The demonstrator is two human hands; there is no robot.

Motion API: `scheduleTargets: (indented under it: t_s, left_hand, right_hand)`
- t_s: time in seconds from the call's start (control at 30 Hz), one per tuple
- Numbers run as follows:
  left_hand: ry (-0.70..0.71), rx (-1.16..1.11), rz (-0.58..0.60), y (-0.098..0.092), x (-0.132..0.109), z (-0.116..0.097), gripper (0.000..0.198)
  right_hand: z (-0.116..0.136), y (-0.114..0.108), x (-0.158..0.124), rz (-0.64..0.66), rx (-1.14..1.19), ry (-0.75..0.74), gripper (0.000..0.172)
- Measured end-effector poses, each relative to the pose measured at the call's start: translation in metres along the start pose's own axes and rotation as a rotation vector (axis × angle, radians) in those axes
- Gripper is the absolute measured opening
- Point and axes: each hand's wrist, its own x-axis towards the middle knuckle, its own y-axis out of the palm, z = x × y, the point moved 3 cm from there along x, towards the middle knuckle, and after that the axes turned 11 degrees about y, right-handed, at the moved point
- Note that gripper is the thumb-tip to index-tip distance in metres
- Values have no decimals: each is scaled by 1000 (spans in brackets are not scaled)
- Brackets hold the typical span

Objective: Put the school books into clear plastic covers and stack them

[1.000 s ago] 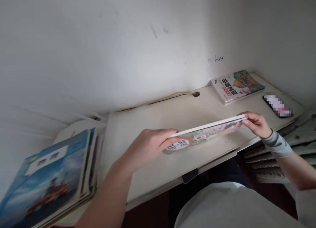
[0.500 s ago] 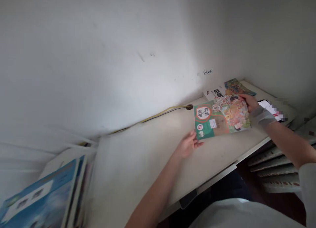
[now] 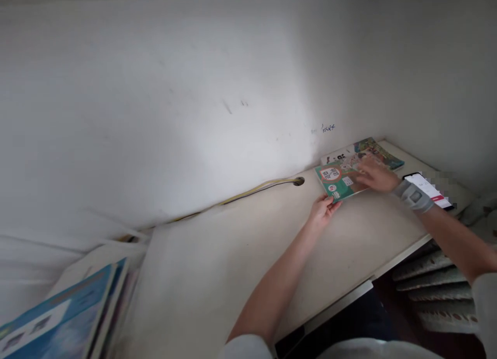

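A green textbook [image 3: 344,181] with a colourful illustrated cover lies over another book [image 3: 373,144] at the far right end of the white desk, near the wall. My left hand [image 3: 323,210] grips the near left corner of the green textbook, thumb on top and fingers at its edge. Across the cover lies my right hand [image 3: 375,175], its fingers stretched out flat and hiding much of the picture. A wristband with a small square face sits on my right wrist.
A phone [image 3: 427,189] with a lit screen rests on the desk [image 3: 233,260] right of the books. Cables [image 3: 248,189] run along the wall into a round hole. Blue-covered books [image 3: 73,302] stand at the lower left. Patterned fabric [image 3: 435,286] hangs below the desk's right edge.
The green textbook has moved back and right, onto the other book. My right hand has let go of its right edge and now lies flat on the cover. My left hand followed, still gripping the corner.
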Motion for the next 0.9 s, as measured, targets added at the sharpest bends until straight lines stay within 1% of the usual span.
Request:
scheduleTargets:
  t_s: [0.13,0.23,0.33,0.4,0.43,0.5,0.57,0.63,0.67,0.7,0.73,0.77,0.83,0.87,0.9]
  left_hand:
    - [41,84,43,22,19,-2,12]
    - [87,199,77,34,27,-6,21]
    - [161,335,75,32,22,-15,28]
    - [205,398,75,21,9,-23,30]
    - [222,430,88,13,-1,-28,29]
    - [283,566,167,-8,-26,-39,26]
    - [395,832,295,-34,-57,-53,26]
    - [494,1133,361,-66,-91,-68,31]
    - [508,1288,351,-84,-107,-75,34]
    - [497,1448,294,-103,-122,-83,38]
    - [461,1602,201,-122,-137,-89,42]
    - [402,1740,79,-140,-151,-96,46]
    - [238,1921,-169,-174,-176,-104,57]
    - [155,1962,-255,-188,-187,-105,62]
    - [91,1978,-307,-199,-197,-103,65]
  right_hand:
    - [15,29,-21,45,-259,-148,36]
    - [15,41,-24,60,-401,-169,40]
    - [1,45,-13,83,-417,-99,45]
    - [-11,45,-4,100,-397,-83,44]
    - [-16,45,-1,110,-380,-91,43]
    - [-24,44,3,134,-345,-108,43]
    - [-26,43,3,147,-323,-98,44]
    - [-15,43,-3,96,-318,-118,47]
    - [-4,44,-8,48,-307,-149,48]
    - [10,47,-16,0,-284,-199,48]
    - [26,51,-25,-36,-252,-251,48]
    - [45,56,-36,-52,-214,-303,46]
    - [84,72,-61,-29,-159,-418,42]
    - [104,82,-74,2,-151,-481,41]
    - [122,91,-87,37,-151,-537,40]
